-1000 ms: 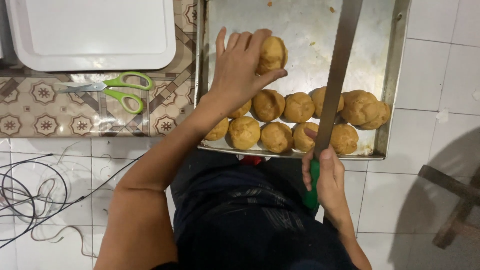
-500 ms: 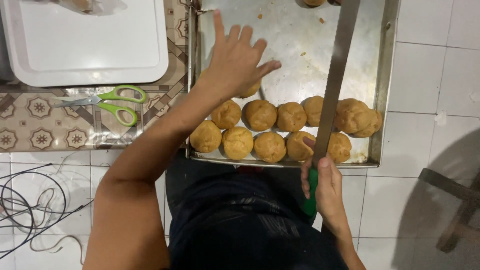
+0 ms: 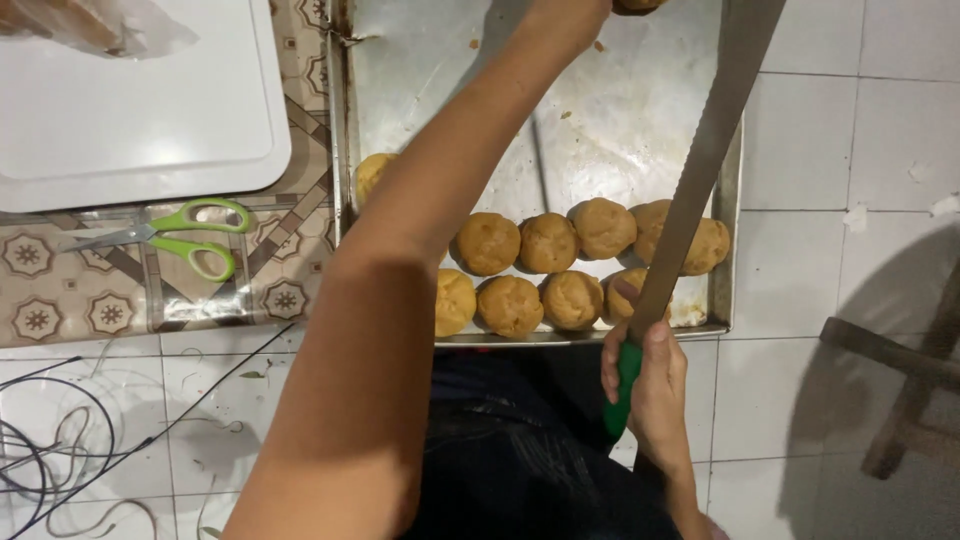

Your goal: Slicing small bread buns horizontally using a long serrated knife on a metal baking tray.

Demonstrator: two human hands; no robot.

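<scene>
A metal baking tray (image 3: 620, 110) lies on the floor in front of me, with two rows of golden round buns (image 3: 545, 270) along its near edge. My right hand (image 3: 655, 395) grips the green handle of a long serrated knife (image 3: 700, 160). The blade slants up across the tray's right side, over the rightmost buns. My left forearm (image 3: 450, 190) stretches across the tray towards its far end. Its hand passes out of the top edge, next to another bun (image 3: 640, 5) that is cut off there.
A white board (image 3: 130, 110) lies at the upper left on a patterned mat, with a clear bag (image 3: 80, 25) on its corner. Green-handled scissors (image 3: 180, 235) rest below it. Thin black wires (image 3: 60, 450) loop over the white tiles. Wooden furniture legs (image 3: 900, 390) stand at the right.
My left hand, which held a bun a second ago and then hovered spread over the tray, has reached farther away and left the view. The knife hand stays by the near edge.
</scene>
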